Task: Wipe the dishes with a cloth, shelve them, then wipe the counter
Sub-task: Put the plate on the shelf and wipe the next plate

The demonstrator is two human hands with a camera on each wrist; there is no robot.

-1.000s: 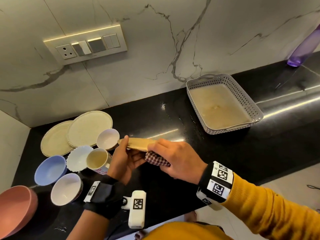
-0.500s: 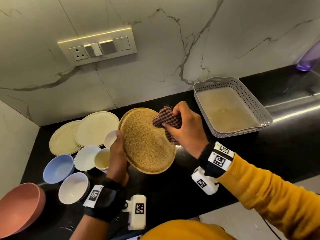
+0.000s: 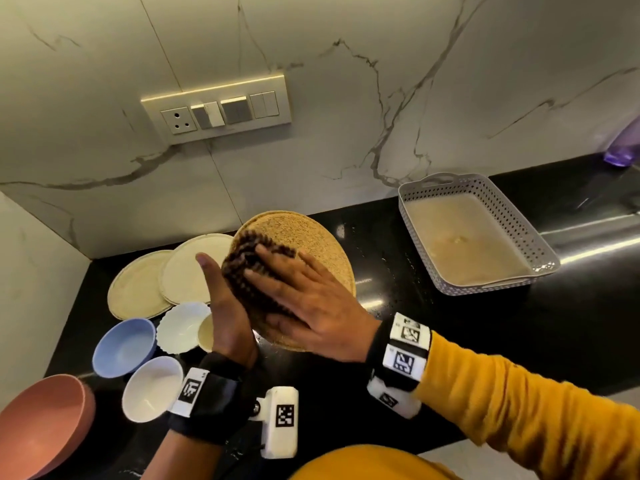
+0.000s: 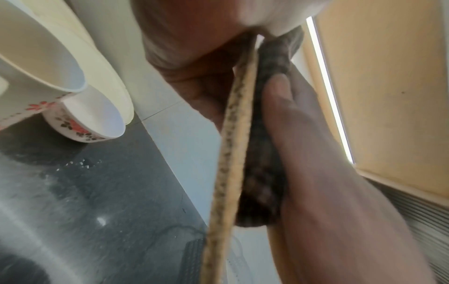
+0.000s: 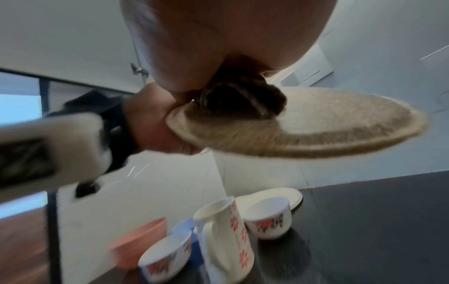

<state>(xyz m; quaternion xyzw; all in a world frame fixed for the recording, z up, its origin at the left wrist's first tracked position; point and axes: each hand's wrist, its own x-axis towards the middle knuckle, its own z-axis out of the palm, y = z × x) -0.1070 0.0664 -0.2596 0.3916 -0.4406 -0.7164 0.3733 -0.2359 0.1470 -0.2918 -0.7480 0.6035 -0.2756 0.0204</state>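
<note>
Two hands: right hand [image 3: 311, 306] presses cloth [image 3: 252, 265] on speckled plate [image 3: 311, 244].

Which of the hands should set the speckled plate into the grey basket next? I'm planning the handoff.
Left, probably. The left hand already grips the speckled tan round plate by its edge, while the right hand presses the dark checked cloth flat. The grey perforated basket lies rightward, though.

Black polished tabletop [image 3: 433, 341] against a marble wall, two cream plates [image 3: 138, 292] overlapping at its back left corner, blue bowl [image 3: 123, 346], white bowl [image 3: 152, 388] and pink bowl [image 3: 41, 424] toward the left edge, scalloped white dish [image 3: 180, 323] between them, perforated grey tray [image 3: 512, 216] toward the back right, purple bottle [image 3: 623, 150] at the far right.
</note>
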